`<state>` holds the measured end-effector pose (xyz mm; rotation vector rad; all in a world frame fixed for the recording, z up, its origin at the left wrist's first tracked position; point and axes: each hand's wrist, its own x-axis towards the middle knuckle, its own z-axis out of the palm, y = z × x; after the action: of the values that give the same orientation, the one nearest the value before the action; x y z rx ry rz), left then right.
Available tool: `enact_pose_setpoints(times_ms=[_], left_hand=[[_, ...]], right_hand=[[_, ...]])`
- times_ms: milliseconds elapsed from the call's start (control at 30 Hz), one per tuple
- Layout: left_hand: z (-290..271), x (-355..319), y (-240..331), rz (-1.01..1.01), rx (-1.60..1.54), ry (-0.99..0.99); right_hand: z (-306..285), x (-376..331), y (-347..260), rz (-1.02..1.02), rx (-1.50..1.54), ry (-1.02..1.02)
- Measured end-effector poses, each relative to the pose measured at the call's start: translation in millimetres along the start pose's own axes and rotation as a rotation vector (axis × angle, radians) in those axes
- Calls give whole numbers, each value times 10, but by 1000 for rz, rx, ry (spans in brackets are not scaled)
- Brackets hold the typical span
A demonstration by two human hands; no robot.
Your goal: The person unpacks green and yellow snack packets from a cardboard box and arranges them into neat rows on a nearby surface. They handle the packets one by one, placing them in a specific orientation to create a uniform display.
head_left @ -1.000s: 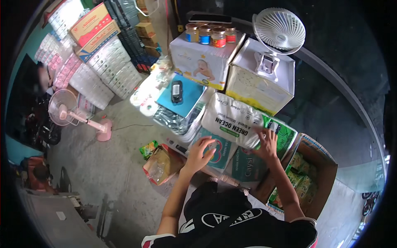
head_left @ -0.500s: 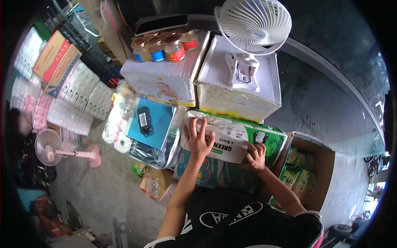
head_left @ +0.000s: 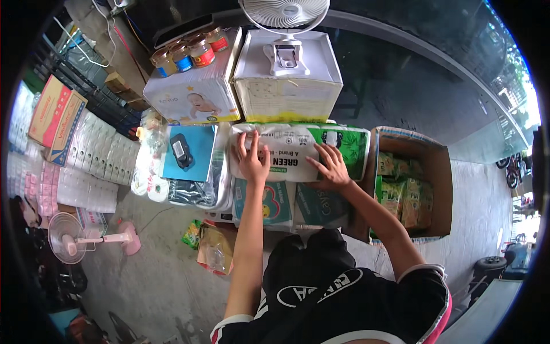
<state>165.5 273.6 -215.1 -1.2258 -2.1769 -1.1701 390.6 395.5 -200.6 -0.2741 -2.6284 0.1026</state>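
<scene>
— What's off to your left, before we get to your hands?

— At about nine o'clock there's a pink desk fan (head_left: 77,239) on the floor. Nearer in, a blue flat box (head_left: 192,153) with a small dark device (head_left: 181,152) lying on it, on top of a clear-wrapped bundle. Up at eleven o'clock, a white carton with jars (head_left: 189,50) standing on its top.

— And your left hand?

— My left hand (head_left: 252,159) lies flat, fingers spread wide, on the left part of the white-and-green paper-roll pack (head_left: 298,150). Pressing on it, not wrapped round anything.

— Where does that pack sit?

— Straight ahead, twelve o'clock, on top of two teal packs (head_left: 292,203) and just in front of the white box (head_left: 288,80) that carries the white fan (head_left: 285,14). Its long axis runs from nine to three o'clock, across me, so it passes under both palms.

— The right hand?

— My right hand (head_left: 327,167) is open too, fingers splayed, on the middle of the pack near its front edge. Whether the fingertips curl under that edge I can't tell; the wrap's glare hides it.

— Which hand is nearer the ends?

— The left is close to the left end. The right end, out at two o'clock, is beyond my right hand, beside the open cardboard carton (head_left: 438,172) of green packets (head_left: 401,192).
</scene>
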Motion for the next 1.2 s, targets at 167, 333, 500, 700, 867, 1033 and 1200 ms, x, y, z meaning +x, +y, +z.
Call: enact_pose_setpoints(times_ms=[167, 333, 500, 700, 867, 1033, 1200], left_hand=[[-132, -382, -157, -412, -532, 241], [-380, -1078, 192, -1153, -971, -125], [-31, -1118, 281, -1181, -991, -205], [-134, -936, 382, -997, -1058, -175], [-341, -1163, 502, -789, -837, -35], [-868, -2006, 625, -710, -380, 259], [-968, -3068, -271, -1717, -1387, 181]], right_hand=[[-108, 17, -211, 149, -61, -118], [-74, -20, -249, 182, -72, -128], [-100, -8, -264, 141, -47, -137], [-90, -35, -181, 190, -1, -203], [-21, -58, -262, 184, 20, -150], [1, -122, -259, 210, 34, -131], [83, -158, -307, 237, 34, -112]])
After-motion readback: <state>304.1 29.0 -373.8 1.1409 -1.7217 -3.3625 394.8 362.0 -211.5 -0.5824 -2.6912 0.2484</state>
